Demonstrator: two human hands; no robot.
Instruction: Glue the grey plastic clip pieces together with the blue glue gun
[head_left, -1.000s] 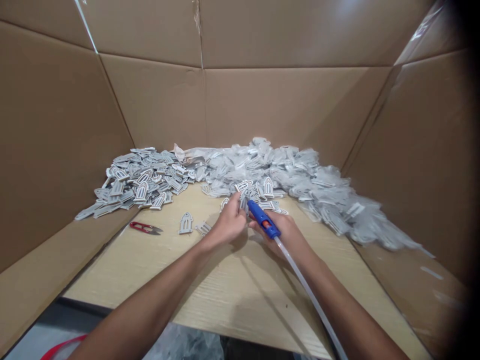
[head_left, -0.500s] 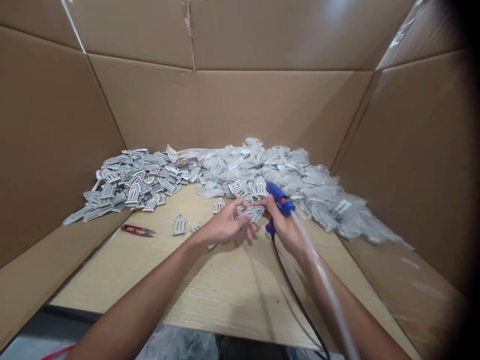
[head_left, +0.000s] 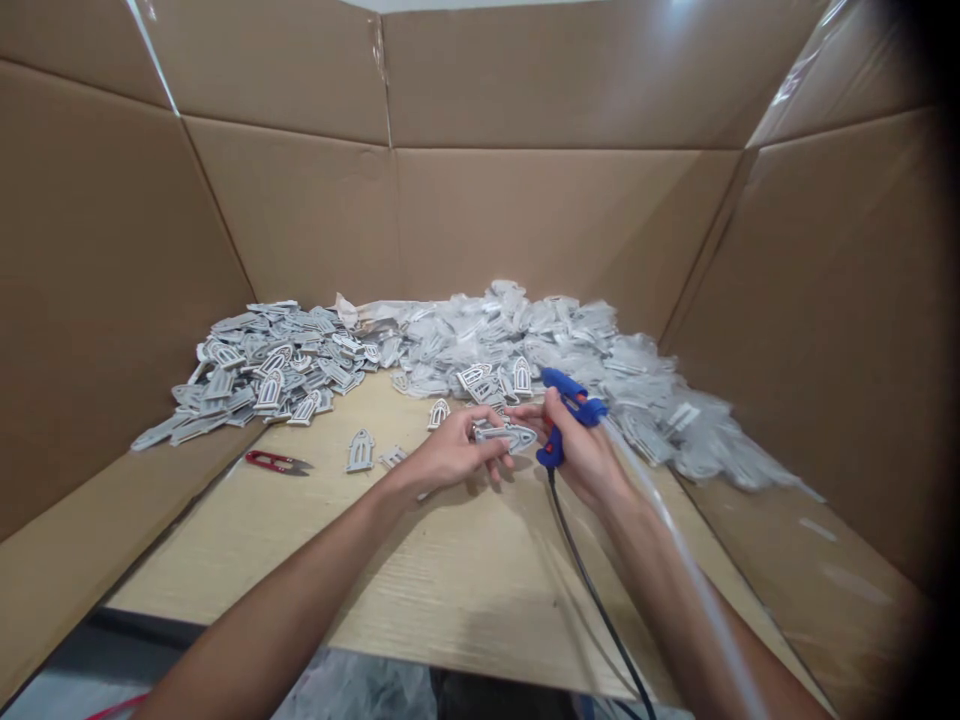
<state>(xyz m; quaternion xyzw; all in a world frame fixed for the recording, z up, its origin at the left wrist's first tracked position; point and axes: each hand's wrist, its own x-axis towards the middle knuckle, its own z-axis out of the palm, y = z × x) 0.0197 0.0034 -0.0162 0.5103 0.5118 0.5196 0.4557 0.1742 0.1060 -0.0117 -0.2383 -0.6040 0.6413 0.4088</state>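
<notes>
My left hand [head_left: 461, 450] is closed on a grey arched window-shaped piece [head_left: 517, 437], its pointed end turned to the right. In my right hand [head_left: 581, 445] is a blue glue gun [head_left: 568, 392], with a clear glue stick [head_left: 667, 520] running out of its back and a black cord [head_left: 589, 570] hanging from its handle. The gun's nozzle points up and to the left, apart from the piece. My right fingertips reach close to the piece; whether they touch it I cannot tell. Loose arched pieces [head_left: 361, 451] lie left of my left hand.
Red-handled thread snips [head_left: 276, 462] lie on the wooden table [head_left: 420, 580] at the left. A heap of grey arched pieces [head_left: 259, 365] stands behind them. Plastic-bagged pieces [head_left: 600, 345] are piled along the back and right. Cardboard walls [head_left: 555, 215] enclose the table.
The window-shaped piece has turned so its point faces right instead of up-right. My right hand with the glue gun has moved slightly right, away from the piece.
</notes>
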